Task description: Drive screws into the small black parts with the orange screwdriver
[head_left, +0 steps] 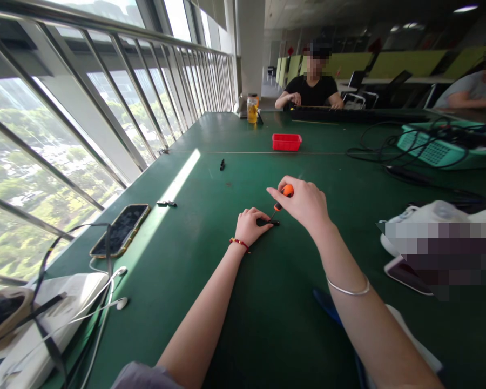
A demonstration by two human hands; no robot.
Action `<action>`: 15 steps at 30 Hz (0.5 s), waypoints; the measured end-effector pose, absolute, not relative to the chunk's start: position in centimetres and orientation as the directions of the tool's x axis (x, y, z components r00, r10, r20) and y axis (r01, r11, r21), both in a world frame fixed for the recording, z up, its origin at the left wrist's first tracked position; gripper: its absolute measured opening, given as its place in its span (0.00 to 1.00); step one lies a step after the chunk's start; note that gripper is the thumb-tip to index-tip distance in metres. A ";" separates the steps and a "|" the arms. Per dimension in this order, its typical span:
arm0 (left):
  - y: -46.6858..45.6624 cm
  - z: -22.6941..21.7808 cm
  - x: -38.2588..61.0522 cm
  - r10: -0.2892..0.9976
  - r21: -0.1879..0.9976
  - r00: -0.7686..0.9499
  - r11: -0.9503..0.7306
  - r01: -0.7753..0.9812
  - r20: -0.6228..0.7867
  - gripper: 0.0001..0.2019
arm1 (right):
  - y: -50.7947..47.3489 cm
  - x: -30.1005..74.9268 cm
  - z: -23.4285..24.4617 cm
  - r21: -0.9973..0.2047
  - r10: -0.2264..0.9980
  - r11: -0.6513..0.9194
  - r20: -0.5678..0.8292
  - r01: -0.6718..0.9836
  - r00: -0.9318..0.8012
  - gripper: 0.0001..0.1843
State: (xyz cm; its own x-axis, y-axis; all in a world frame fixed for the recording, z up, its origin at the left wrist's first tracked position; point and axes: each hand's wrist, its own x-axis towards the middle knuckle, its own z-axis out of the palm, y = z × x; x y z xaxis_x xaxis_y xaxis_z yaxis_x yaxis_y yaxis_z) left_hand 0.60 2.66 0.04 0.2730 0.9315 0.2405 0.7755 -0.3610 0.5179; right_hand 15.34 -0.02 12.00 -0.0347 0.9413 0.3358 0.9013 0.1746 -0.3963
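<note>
My right hand (308, 202) is closed round the orange and black handle of a screwdriver (278, 206). The tool slants down to the left, its thin shaft reaching a small black part (274, 222) on the green table. Whether the tip sits in a screw is too small to see. With closed fingers my left hand (251, 226) grips that same black part and holds it low at the tabletop. Two other small black pieces lie apart from my hands: one piece (222, 164) farther off, another piece (167, 203) to the left.
Ahead on the green table (210, 270) is a red tray (287, 142), with a jar (252, 108) behind it. A phone (121, 231) and white earphones (122, 303) lie left. Cables trail round a teal basket (427, 145) at right. A person (314, 89) sits across.
</note>
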 end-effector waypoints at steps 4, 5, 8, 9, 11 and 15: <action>2.6 0.1 0.6 0.930 0.522 0.275 -0.365 0.771 0.244 0.08 | 0.2 15.6 11.8 -0.375 0.939 0.179 0.341 0.909 -0.043 0.10; 2.6 0.2 0.6 0.930 0.521 0.275 -0.364 0.772 0.243 0.08 | 0.2 15.7 11.8 -0.384 0.939 0.181 0.340 0.905 -0.044 0.08; 2.5 0.3 0.6 0.933 0.517 0.274 -0.358 0.777 0.234 0.07 | 0.2 15.8 11.8 -0.441 0.942 0.198 0.332 0.876 -0.046 0.11; 2.5 0.3 0.6 0.933 0.516 0.274 -0.357 0.779 0.232 0.07 | 0.2 15.7 11.8 -0.456 0.942 0.213 0.332 0.864 -0.056 0.13; 2.5 0.4 0.7 0.934 0.515 0.273 -0.355 0.780 0.231 0.07 | 0.3 15.6 11.6 -0.468 0.935 0.244 0.347 0.849 -0.078 0.11; 2.5 0.3 0.7 0.932 0.515 0.272 -0.360 0.778 0.241 0.07 | 0.6 15.3 11.3 -0.451 0.926 0.266 0.364 0.852 -0.097 0.13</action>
